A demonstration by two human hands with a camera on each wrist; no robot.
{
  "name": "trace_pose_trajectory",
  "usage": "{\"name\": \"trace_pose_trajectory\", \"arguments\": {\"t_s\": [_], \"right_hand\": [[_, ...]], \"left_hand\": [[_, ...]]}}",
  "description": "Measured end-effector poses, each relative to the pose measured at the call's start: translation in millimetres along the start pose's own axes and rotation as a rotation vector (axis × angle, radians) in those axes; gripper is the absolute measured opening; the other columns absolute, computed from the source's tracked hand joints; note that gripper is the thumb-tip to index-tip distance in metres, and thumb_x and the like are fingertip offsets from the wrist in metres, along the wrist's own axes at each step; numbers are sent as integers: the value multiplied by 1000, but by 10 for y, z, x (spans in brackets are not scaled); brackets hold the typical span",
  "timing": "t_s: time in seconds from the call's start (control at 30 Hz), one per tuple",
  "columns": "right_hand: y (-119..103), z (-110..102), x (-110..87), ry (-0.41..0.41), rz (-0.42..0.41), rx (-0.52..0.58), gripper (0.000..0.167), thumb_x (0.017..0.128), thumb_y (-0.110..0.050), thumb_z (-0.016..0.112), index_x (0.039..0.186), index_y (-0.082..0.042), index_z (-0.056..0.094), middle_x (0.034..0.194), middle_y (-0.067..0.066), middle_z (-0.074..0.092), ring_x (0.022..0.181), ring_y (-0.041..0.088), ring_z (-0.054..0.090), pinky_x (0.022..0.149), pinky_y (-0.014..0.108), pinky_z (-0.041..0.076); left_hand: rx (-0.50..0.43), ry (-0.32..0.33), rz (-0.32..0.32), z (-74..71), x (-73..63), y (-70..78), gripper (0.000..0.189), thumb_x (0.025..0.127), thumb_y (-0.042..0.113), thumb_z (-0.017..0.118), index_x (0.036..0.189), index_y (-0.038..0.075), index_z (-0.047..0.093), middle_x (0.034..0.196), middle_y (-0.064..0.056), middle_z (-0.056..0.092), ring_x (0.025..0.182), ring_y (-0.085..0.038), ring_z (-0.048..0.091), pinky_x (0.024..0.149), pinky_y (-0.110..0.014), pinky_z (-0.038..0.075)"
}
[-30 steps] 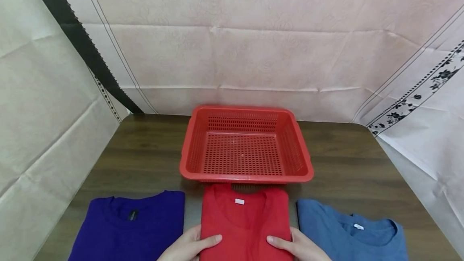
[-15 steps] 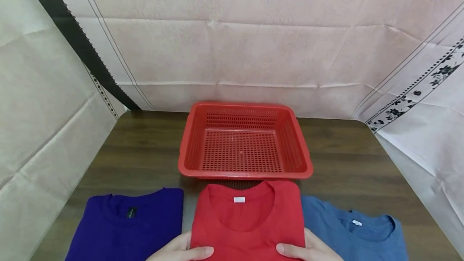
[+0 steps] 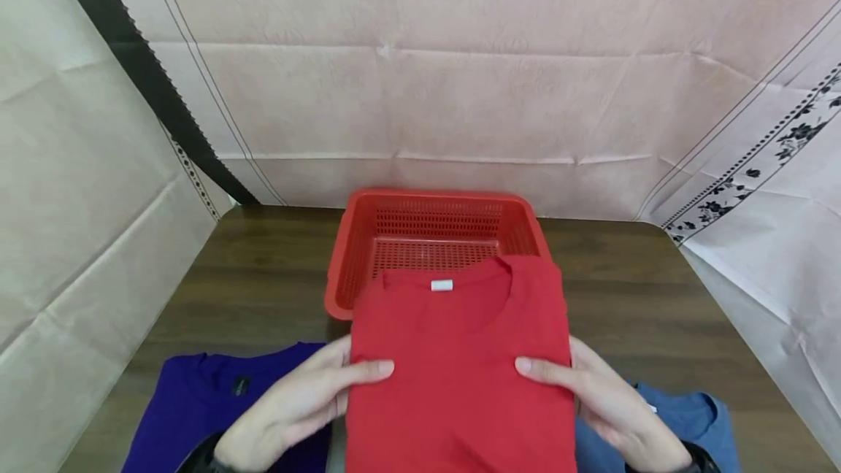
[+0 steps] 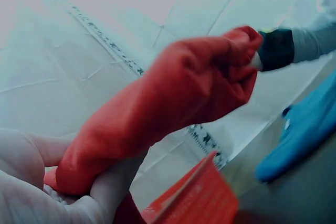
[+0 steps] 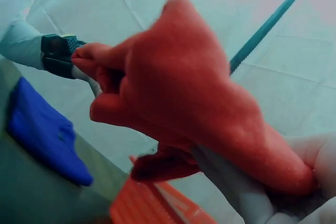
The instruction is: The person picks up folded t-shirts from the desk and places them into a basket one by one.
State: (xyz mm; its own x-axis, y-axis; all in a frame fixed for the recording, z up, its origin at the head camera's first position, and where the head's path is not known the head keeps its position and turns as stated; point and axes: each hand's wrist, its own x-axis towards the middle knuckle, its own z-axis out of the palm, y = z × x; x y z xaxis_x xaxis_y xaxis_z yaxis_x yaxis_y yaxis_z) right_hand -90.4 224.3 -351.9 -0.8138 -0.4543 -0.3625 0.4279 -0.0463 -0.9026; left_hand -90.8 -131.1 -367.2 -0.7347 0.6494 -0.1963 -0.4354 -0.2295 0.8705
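A folded red T-shirt (image 3: 460, 371) with a white neck label is held up between both hands, its collar end overlapping the front of the red basket (image 3: 338, 268) in the head view. My left hand (image 3: 296, 400) grips its left side, thumb on top and fingers underneath. On the opposite side my right hand (image 3: 611, 400) grips it the same way. Both wrist views show the red T-shirt (image 4: 142, 108) raised off the table, its lower folds hanging loose. The basket's visible floor holds nothing.
A folded purple shirt (image 3: 190, 400) lies at the left of the wooden table (image 3: 263, 276), partly behind the left forearm. At the right, a folded blue shirt (image 3: 690, 414) is partly covered by the right hand. A pale cloth (image 3: 460, 108) hangs behind the table.
Both hands have lifted the red T-shirt from the table's front and carried it up and forward, from in front of the basket to over its near edge.
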Motion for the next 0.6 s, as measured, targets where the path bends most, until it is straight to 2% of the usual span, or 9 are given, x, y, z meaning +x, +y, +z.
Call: {"name": "trace_pose_trajectory", "arguments": {"t_s": [0.1,0.23,0.37,0.6], "right_hand": [[-178,-32,142,51,-25,24,42,102,-20,60,138,-12,39,127,2,64,112,21,67,95,38,55],[-364,-101,399,139,-52,13,50,101,-24,63,141,-13,36,126,2,62,109,19,67,93,36,56],[-444,-188,686,187,-99,-38,53,100,-26,63,143,-16,35,126,2,59,108,19,67,91,35,56],[-468,-293,1061,260,-139,-8,63,99,-26,66,152,-21,31,135,3,50,115,18,58,93,31,54]], "left_hand": [[35,52,24,-32,199,174,42,101,11,60,138,3,43,122,-5,68,110,-18,68,94,-34,56],[60,113,43,-113,505,337,48,101,15,59,143,5,37,128,-7,61,114,-21,65,95,-34,55],[73,189,57,-220,771,403,52,102,18,57,148,11,34,136,-10,53,118,-24,60,95,-36,55],[80,317,79,-395,1161,441,58,100,18,62,151,22,34,142,-10,49,124,-26,54,94,-38,54]]}}
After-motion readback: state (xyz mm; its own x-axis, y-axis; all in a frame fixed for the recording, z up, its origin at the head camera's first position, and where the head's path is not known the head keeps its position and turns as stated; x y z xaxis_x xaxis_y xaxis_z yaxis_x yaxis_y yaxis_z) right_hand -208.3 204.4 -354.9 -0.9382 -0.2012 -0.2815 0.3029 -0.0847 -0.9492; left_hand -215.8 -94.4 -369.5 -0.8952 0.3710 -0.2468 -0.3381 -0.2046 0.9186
